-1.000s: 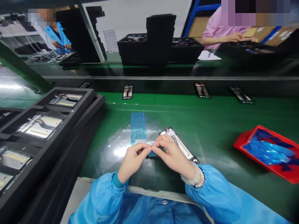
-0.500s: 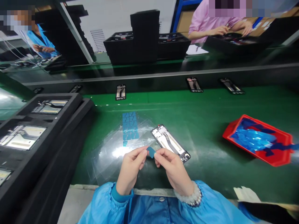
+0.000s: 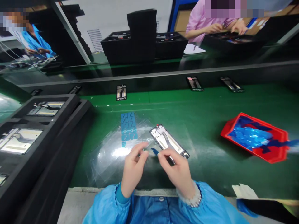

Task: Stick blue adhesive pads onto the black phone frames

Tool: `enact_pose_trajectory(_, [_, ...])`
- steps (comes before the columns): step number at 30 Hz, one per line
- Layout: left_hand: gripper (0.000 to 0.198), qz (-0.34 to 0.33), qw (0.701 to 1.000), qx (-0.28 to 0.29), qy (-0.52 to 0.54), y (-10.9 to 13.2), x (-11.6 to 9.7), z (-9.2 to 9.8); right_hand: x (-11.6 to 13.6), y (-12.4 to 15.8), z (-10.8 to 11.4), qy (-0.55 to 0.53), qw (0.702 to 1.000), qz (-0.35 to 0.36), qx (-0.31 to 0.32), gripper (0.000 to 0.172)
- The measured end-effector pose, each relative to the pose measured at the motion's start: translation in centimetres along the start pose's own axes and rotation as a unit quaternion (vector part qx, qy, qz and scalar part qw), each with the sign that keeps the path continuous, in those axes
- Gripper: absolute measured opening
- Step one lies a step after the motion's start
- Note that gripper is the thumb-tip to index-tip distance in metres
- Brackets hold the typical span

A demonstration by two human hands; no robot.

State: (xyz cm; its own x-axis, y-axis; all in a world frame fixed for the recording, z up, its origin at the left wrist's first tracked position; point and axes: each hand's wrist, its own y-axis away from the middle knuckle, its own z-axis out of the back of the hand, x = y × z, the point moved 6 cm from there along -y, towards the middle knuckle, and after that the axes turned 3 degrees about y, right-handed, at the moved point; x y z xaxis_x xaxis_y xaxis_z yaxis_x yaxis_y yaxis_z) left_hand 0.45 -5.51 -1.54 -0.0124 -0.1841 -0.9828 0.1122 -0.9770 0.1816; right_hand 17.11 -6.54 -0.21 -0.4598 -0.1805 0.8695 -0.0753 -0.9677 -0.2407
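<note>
A small blue adhesive piece (image 3: 154,151) is pinched by thumb and forefinger of my right hand (image 3: 178,166). Just left of it, my left hand (image 3: 135,166) has its thumb and forefinger apart, and nothing shows between them. A phone frame (image 3: 168,140) with bared insides lies slantwise on the green table, right behind my right hand. Its near end is partly covered by my fingers. To the left, a sheet of blue stickers (image 3: 129,126) rests on clear plastic film (image 3: 105,158).
A red bin (image 3: 272,158) of crumpled blue film stands at right. Black foam trays (image 3: 70,102) with phone frames are stacked at left. More phone frames (image 3: 121,92) line the back ledge. Beyond it are black boxes (image 3: 142,37) and two people.
My left fingers have let go of the blue piece and opened. The piece now hangs from my right fingers alone, turned more edge-on. The view has shifted slightly.
</note>
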Motion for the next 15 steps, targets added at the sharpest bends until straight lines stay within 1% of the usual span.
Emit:
enact_pose_trajectory(1, [0.038,-0.004,1.000,-0.010,-0.010,-0.3,-0.1,0.3,-0.5,-0.2,0.8,0.079,0.996,0.032,-0.030,0.017])
enact_pose_trajectory(2, [0.047,0.004,1.000,-0.013,-0.009,-0.6,0.1,0.4,-1.2,-0.4,1.4,0.156,0.985,0.054,-0.047,0.026])
enact_pose_trajectory(3, [0.054,0.024,1.000,-0.006,0.001,-1.0,0.5,0.4,-2.0,-0.5,1.8,0.224,0.971,0.065,-0.048,0.044])
enact_pose_trajectory(4, [0.058,0.051,0.999,0.010,0.016,-1.3,1.1,0.1,-2.8,-0.5,1.9,0.276,0.958,0.064,-0.035,0.062])
enact_pose_trajectory(5, [0.060,0.082,0.996,0.030,0.033,-1.4,1.7,-0.3,-3.6,-0.4,1.8,0.308,0.949,0.057,-0.019,0.075])
enact_pose_trajectory(6, [0.062,0.109,0.992,0.048,0.050,-1.5,2.4,-0.9,-4.0,0.0,1.7,0.320,0.946,0.049,-0.009,0.080])
enact_pose_trajectory(7, [0.062,0.127,0.988,0.059,0.066,-1.5,2.8,-1.5,-4.2,0.5,1.5,0.316,0.948,0.042,-0.005,0.081])
enact_pose_trajectory(8, [0.062,0.126,0.986,0.067,0.081,-1.4,3.0,-2.0,-4.1,1.2,1.3,0.300,0.953,0.036,-0.002,0.081])
enact_pose_trajectory(9, [0.061,0.107,0.988,0.070,0.092,-1.3,2.9,-2.5,-3.6,1.9,1.0,0.275,0.961,0.034,0.002,0.081])
enact_pose_trajectory(11, [0.054,0.032,0.992,0.072,0.094,-1.0,2.0,-3.0,-2.2,3.0,0.6,0.214,0.976,0.047,0.013,0.080])
enact_pose_trajectory(12, [0.050,-0.002,0.994,0.075,0.085,-0.9,1.4,-3.2,-1.5,3.3,0.7,0.181,0.982,0.058,0.012,0.074])
enact_pose_trajectory(13, [0.048,-0.023,0.994,0.079,0.072,-0.7,1.0,-3.2,-0.8,3.3,0.9,0.148,0.987,0.066,0.005,0.061])
enact_pose_trajectory(15, [0.048,-0.018,0.995,0.084,0.044,-0.5,0.8,-3.1,-0.2,2.5,1.7,0.090,0.994,0.057,-0.018,0.023])
